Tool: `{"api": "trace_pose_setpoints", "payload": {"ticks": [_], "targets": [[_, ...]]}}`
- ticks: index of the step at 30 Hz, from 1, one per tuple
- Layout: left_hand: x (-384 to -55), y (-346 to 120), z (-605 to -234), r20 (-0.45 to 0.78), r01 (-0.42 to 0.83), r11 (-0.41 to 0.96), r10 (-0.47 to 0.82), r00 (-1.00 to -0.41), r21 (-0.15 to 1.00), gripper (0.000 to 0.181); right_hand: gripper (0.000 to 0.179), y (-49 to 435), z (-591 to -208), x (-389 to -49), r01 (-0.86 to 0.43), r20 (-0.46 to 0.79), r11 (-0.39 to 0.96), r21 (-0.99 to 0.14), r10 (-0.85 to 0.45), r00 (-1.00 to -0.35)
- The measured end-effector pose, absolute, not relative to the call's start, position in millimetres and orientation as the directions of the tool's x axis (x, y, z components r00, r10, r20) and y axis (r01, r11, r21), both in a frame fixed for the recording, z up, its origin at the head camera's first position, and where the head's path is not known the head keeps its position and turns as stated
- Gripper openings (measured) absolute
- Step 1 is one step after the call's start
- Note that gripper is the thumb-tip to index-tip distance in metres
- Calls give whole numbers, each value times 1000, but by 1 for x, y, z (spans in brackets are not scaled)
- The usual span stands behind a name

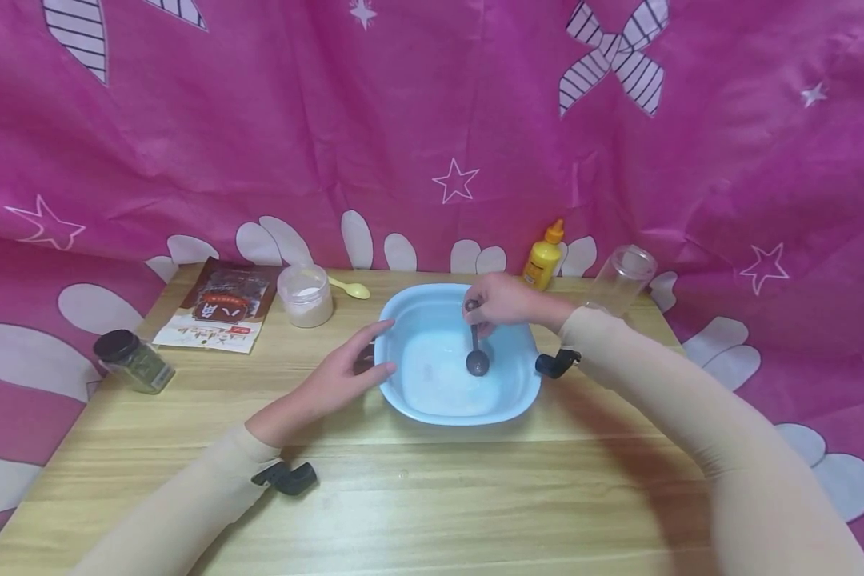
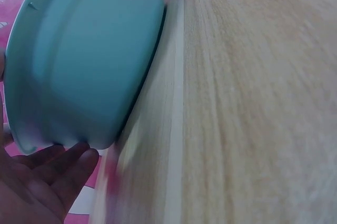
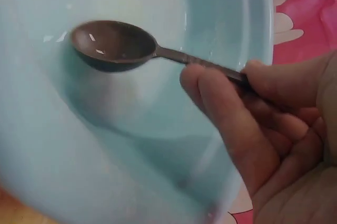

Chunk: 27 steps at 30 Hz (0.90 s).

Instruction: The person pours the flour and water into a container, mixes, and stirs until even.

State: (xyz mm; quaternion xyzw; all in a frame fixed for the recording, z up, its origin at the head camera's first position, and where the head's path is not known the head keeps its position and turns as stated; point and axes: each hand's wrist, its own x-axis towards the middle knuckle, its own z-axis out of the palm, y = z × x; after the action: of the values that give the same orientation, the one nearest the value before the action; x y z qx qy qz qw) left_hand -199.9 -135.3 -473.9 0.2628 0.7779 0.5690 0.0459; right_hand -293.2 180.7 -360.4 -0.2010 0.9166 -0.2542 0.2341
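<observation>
A light blue plastic basin (image 1: pixel 432 420) stands on the wooden table. My left hand (image 1: pixel 338 376) grips its left side, thumb and index finger at the rim; in the left wrist view the other fingers (image 2: pixel 66 163) lie against the outer wall. Over the basin's right side, my right hand (image 1: pixel 500 302) pinches a dark brown spoon (image 1: pixel 478 362) by its handle. The spoon points down into the basin. In the right wrist view the spoon's bowl (image 3: pixel 116 42) shows bright glints; whether it holds liquid I cannot tell.
Behind the basin stand a yellow squeeze bottle (image 1: pixel 542 260) and a clear glass jar (image 1: pixel 619 280). To the left are a tub of white powder (image 1: pixel 306 304), a pale yellow spoon (image 1: pixel 356 290), a brown-and-white packet (image 1: pixel 219 308) and a black-lidded jar (image 1: pixel 137 364). A pink curtain (image 1: pixel 403 120) hangs behind.
</observation>
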Motion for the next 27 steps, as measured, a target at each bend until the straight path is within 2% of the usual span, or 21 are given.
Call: {"api": "trace_pose_setpoints", "payload": {"ticks": [4, 8, 11, 13, 15, 18, 21, 24, 27], "targets": [[-200, -135, -473, 226, 354, 215, 460, -859, 910, 72, 21, 181, -363, -294, -263, -338, 756, -600, -537, -773], [-200, -135, -474, 225, 353, 216, 458, -860, 910, 72, 17, 183, -366, -297, -263, -277, 756, -600, -504, -818], [-201, -135, -475, 224, 353, 216, 459, -860, 911, 72, 13, 186, -364, -297, -273, -275, 791, -547, -478, -834], [-201, -135, -475, 223, 352, 217, 459, -860, 910, 72, 13, 186, -361, -295, -285, -320, 803, -524, -496, -807], [-201, -134, -474, 223, 353, 220, 458, -861, 909, 72, 15, 183, -360, -291, -289, -379, 786, -546, -540, -752], [-200, -135, -474, 221, 353, 227, 456, -862, 908, 72, 18, 172, -361, -283, -261, -432, 735, -626, -606, -668], [-199, -135, -473, 220, 355, 231, 458, -861, 906, 72, 19, 156, -366, -273, -221, -429, 678, -701, -648, -629], [-199, -135, -474, 221, 356, 231, 459, -861, 906, 73, 21, 143, -372, -265, -194, -394, 631, -751, -664, -636], [-199, -134, -475, 219, 353, 232, 457, -862, 907, 73, 22, 133, -376, -262, -180, -331, 597, -782, -641, -692]]}}
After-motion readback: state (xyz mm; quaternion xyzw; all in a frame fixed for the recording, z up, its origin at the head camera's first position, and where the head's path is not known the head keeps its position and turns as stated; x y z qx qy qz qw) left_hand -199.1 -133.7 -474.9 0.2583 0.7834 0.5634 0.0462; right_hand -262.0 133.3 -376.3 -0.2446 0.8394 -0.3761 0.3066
